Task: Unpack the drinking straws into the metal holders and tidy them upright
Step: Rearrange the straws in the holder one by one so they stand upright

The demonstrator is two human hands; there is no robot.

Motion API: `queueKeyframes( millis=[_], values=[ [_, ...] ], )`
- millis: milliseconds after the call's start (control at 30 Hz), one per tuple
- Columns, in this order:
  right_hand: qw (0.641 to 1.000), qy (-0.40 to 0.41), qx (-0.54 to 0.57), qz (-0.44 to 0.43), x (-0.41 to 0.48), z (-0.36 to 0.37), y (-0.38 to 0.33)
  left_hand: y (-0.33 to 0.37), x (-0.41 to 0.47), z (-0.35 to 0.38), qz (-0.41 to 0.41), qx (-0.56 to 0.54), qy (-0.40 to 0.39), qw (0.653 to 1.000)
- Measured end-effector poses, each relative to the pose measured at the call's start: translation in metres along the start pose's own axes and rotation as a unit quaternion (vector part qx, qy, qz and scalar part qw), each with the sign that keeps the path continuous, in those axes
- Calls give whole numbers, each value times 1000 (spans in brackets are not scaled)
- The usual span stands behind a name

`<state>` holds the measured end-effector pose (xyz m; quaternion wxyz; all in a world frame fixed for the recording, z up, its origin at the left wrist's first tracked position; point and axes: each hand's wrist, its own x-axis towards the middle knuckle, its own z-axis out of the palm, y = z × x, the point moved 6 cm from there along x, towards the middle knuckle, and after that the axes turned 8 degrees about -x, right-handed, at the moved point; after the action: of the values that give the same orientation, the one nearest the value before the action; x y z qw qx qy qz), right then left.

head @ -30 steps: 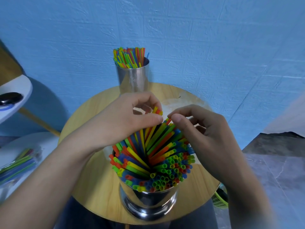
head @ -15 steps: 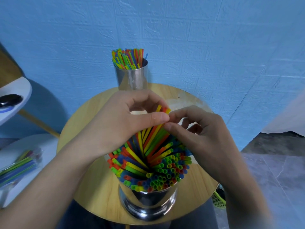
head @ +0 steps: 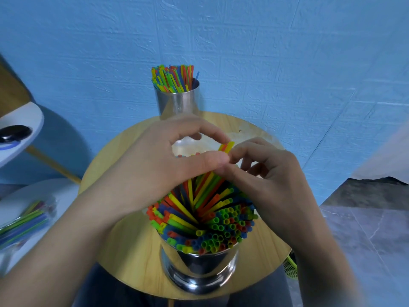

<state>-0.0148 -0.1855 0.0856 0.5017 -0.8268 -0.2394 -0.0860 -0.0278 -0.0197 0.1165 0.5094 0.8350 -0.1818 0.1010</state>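
A shiny metal holder [head: 199,271] stands at the near edge of the round wooden table [head: 130,251], crammed with coloured straws [head: 212,224] that splay toward me. Above it my left hand [head: 159,165] pinches a few yellow and orange straw tips [head: 226,148] between thumb and forefinger. My right hand [head: 272,180] meets it from the right, its curled fingertips pinching the same straws. A second metal holder [head: 179,100] full of upright straws [head: 172,78] stands at the table's far edge.
A clear packet of straws [head: 24,220] lies on a white surface at the lower left. A white shelf with a dark object [head: 13,132] juts in at the left. The blue wall [head: 287,63] rises right behind the table.
Both hands have closed in on each other and lifted slightly. The pinched straw tips now stick out higher between my fingers.
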Motion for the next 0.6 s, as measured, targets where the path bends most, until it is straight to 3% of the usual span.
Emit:
queueKeyframes(
  millis=[133,200,333,467,533,600],
  values=[
    [1000,6,12,3,0,2,1,9,5,2,29,-15,24,999],
    [1000,12,27,7,0,0,4,8,9,-8,26,-99,66,993],
    [999,6,40,18,-2,-2,7,-3,6,-42,26,-325,210,922],
    [999,-16,33,11,-4,1,4,-21,1,-48,-10,-444,296,846],
    [999,-3,43,-3,-4,-1,1,-28,1,-43,-36,-464,300,833],
    [996,39,78,-16,-5,-7,-2,-34,0,-36,-73,-444,284,847]
  ],
)
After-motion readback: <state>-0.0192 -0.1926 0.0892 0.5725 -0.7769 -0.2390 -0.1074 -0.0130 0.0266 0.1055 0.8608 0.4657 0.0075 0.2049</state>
